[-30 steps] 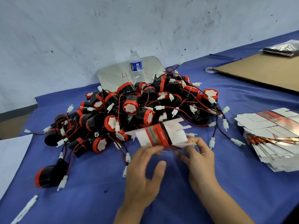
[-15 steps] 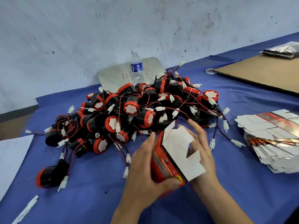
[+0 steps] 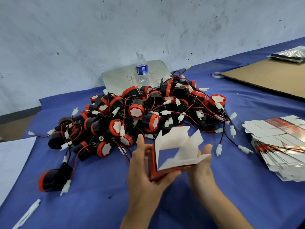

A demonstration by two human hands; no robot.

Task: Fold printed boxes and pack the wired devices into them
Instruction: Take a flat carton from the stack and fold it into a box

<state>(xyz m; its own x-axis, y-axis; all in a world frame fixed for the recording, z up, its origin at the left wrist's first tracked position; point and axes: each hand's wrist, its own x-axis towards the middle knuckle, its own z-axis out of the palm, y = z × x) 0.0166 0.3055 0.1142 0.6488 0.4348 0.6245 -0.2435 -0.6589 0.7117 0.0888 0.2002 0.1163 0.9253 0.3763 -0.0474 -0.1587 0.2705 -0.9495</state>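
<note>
A red printed box [image 3: 173,151], white inside, is opened into a square tube with its flaps standing up, and I look down through it to the blue cloth. My left hand [image 3: 145,172] grips its left and near sides, thumb up along the left wall. My right hand [image 3: 200,164] holds the right side from underneath. Behind the box lies a big pile of black-and-red wired devices [image 3: 135,113] with white connectors. One device [image 3: 52,179] lies apart at the front left. A stack of flat printed boxes [image 3: 280,146] sits at the right.
A water bottle [image 3: 142,70] stands before a grey sheet by the wall. A brown cardboard sheet [image 3: 270,78] and a tape roll [image 3: 217,74] lie at the back right. White paper [image 3: 11,156] covers the left edge. A white pen [image 3: 28,214] lies front left on the blue cloth [image 3: 247,195].
The flat box lying on the cloth has been lifted toward me, turned upright and spread open into a tube. Both hands shifted from its near edge to its two sides.
</note>
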